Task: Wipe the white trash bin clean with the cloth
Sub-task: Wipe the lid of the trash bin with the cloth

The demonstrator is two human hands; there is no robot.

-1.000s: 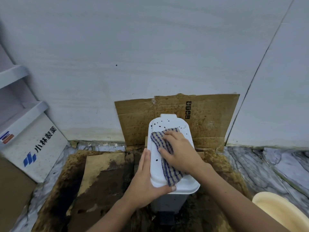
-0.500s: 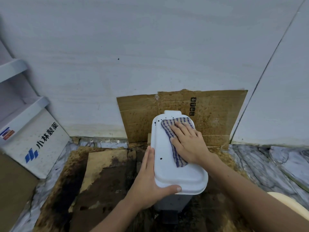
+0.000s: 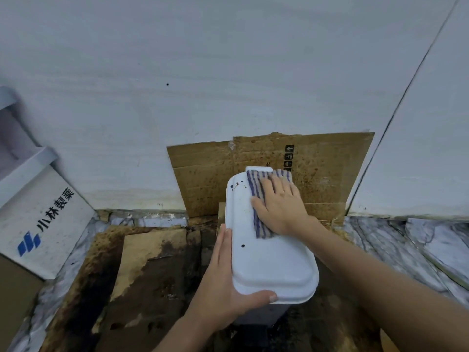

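one white trash bin [image 3: 269, 255] stands on stained cardboard sheets [image 3: 152, 270] laid over a marbled floor [image 3: 396, 240], with one more upright cardboard panel [image 3: 327, 171] leaning on the wall behind it. the lid is closed, so what the bin holds cannot be seen. a few dark spots mark the lid, some near its far left corner and one at its left edge. one cloth [image 3: 261, 199], blue-and-white checked, lies on the far part of the lid. two hands are in view: the right hand [image 3: 281, 204] is flat with fingers spread, pressing the cloth down; the left hand [image 3: 225, 288] wraps the bin's near left corner, thumb along the front rim. one white box [image 3: 43, 222] with blue print leans at the left.
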